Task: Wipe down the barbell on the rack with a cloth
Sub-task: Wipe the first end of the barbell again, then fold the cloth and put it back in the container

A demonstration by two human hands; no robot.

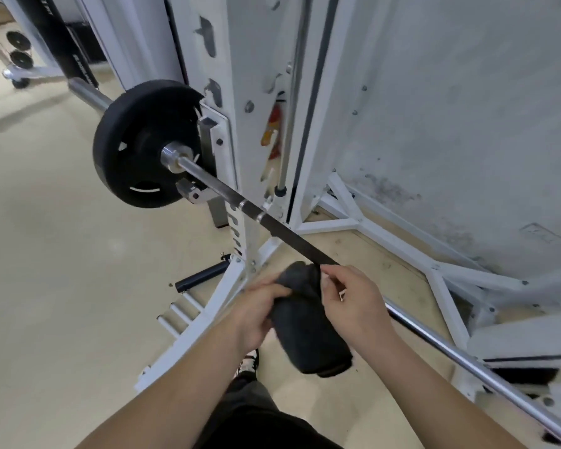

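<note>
Head view: the dark grey folded cloth (308,322) is gripped by the left hand (259,314) and pinched by the right hand (353,306), against the long steel barbell (292,241); wrapping it fully round the shaft before sliding is advised, probably toward the black round weight plate (136,140) beyond both hands.

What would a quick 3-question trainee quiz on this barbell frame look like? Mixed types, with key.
1. True or false: both hands, left hand and right hand, hold the dark cloth.
2. What is loaded on the barbell beyond the rack upright? A) red plate B) black plate C) nothing
3. Fill in: the cloth meets the bar at its ___, knurled section.

Key: 1 true; 2 B; 3 dark
</note>
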